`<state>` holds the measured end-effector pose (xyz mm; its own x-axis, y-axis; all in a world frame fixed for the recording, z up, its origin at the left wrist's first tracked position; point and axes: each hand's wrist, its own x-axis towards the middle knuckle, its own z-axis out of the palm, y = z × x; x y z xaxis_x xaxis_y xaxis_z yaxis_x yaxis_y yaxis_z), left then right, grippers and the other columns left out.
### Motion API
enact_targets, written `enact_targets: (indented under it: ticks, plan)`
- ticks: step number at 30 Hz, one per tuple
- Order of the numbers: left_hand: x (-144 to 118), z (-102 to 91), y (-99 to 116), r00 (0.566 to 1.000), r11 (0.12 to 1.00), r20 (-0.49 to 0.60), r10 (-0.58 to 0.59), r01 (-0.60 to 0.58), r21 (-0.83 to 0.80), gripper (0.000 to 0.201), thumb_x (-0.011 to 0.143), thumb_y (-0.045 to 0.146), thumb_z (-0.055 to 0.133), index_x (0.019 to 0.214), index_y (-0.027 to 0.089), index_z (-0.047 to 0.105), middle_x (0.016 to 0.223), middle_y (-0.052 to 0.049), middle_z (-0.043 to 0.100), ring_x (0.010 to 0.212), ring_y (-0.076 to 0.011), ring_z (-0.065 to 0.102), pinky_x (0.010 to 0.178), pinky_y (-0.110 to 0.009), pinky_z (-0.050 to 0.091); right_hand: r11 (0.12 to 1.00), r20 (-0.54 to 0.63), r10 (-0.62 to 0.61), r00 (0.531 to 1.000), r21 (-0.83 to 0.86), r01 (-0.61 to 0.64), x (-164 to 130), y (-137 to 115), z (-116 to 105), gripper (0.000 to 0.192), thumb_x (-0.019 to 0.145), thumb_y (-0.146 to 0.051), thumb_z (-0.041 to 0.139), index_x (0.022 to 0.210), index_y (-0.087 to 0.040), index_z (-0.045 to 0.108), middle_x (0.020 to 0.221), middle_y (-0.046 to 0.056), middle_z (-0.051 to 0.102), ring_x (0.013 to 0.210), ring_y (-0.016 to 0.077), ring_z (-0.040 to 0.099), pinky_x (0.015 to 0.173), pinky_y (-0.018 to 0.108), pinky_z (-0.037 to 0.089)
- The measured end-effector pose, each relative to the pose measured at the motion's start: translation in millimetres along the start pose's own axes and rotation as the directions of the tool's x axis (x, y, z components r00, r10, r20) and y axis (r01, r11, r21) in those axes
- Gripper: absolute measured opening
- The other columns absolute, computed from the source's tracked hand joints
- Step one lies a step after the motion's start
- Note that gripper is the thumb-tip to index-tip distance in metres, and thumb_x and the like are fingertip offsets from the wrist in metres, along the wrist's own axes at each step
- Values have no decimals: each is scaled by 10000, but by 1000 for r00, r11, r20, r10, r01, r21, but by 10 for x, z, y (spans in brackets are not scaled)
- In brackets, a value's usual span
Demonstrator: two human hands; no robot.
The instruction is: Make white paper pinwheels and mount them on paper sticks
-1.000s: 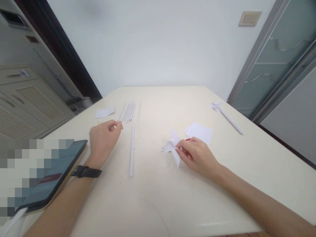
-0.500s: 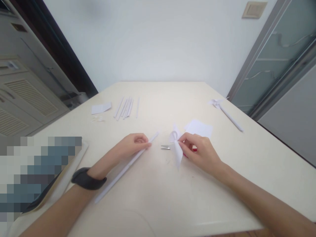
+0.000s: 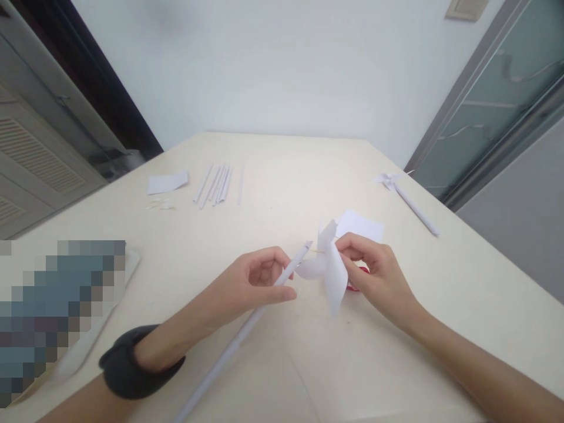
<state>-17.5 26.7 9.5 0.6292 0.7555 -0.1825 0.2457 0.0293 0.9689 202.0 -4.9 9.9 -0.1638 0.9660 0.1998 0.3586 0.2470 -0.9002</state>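
While my left hand pinches a rolled white paper stick near its upper end, the stick runs down toward me over the cream table, and a dark band sits on that wrist. My right hand grips a folded white paper pinwheel between thumb and fingers, just above the tabletop, its middle close against the stick's tip. Something red shows under that hand. Just beyond lies a flat white paper sheet. Farther off, left of centre, lie a row of spare sticks and a paper scrap; at the far right edge rests a finished pinwheel. Behind stand a pale wall, a louvred cabinet left, and a glass door right.
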Motion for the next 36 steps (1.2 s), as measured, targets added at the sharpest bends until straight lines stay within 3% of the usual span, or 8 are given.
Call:
enact_targets:
  ticks: [8, 13, 17, 21, 25, 29, 33, 36]
  plan:
    - [-45, 93, 38, 998, 989, -60, 9, 0, 151, 191, 744, 345, 665, 773, 196, 549, 595, 69, 341, 561, -99, 309, 532, -243, 238, 997, 20, 22, 1000, 70, -24, -3, 19, 15, 164, 886, -266, 488, 750, -193, 543, 537, -49, 507, 500, 54, 424, 472, 162, 348]
    - [-50, 121, 112, 993, 994, -110, 29, -17, 109, 187, 792, 321, 594, 706, 181, 505, 631, 55, 423, 576, -93, 367, 538, -226, 289, 996, -10, -3, 1000, 84, 4, -15, 13, 1, 164, 888, -259, 491, 756, -192, 562, 542, -50, 486, 504, 57, 440, 470, 162, 360]
    - [-65, 134, 130, 989, 981, -141, 40, -12, 192, 224, 837, 355, 517, 698, 180, 500, 629, 45, 421, 578, -100, 387, 530, -223, 300, 994, -7, -54, 998, 95, 55, -18, 36, -2, 147, 883, -244, 493, 775, -187, 573, 606, -34, 523, 515, 59, 461, 446, 165, 344]
    - [-83, 158, 134, 986, 954, -128, 106, -65, 292, 292, 868, 392, 442, 707, 173, 548, 621, 30, 427, 566, -108, 377, 517, -231, 294, 992, -1, -91, 996, 89, 90, -17, 41, 14, 129, 880, -246, 501, 805, -188, 589, 618, -33, 545, 516, 60, 470, 489, 186, 357]
    - [-94, 171, 139, 988, 953, -104, 113, -78, 292, 313, 883, 382, 410, 713, 173, 570, 563, 46, 360, 498, -95, 315, 476, -229, 254, 987, -21, -117, 993, 104, 119, -18, 31, 24, 141, 878, -278, 508, 804, -190, 590, 622, -24, 574, 552, 83, 514, 557, 215, 399]
    - [-93, 172, 135, 987, 950, -87, 138, -107, 293, 295, 893, 332, 394, 717, 170, 567, 541, 56, 320, 492, -94, 303, 480, -228, 255, 987, -3, -122, 992, 106, 122, -26, 51, 33, 140, 878, -283, 512, 797, -192, 581, 593, -34, 571, 515, 74, 513, 524, 202, 401]
    - [-96, 178, 128, 982, 944, -59, 181, -156, 291, 258, 892, 282, 391, 736, 170, 563, 563, 51, 359, 523, -97, 328, 514, -227, 282, 986, 33, -128, 991, 109, 124, -28, 76, 48, 142, 885, -272, 501, 784, -198, 570, 550, -46, 557, 489, 69, 509, 464, 179, 374]
    - [-103, 188, 133, 981, 947, -64, 180, -155, 281, 229, 879, 267, 413, 727, 169, 553, 608, 41, 420, 542, -96, 344, 516, -223, 283, 987, 43, -121, 992, 112, 116, -24, 67, 47, 149, 891, -273, 490, 781, -198, 558, 550, -46, 555, 518, 75, 526, 504, 188, 394]
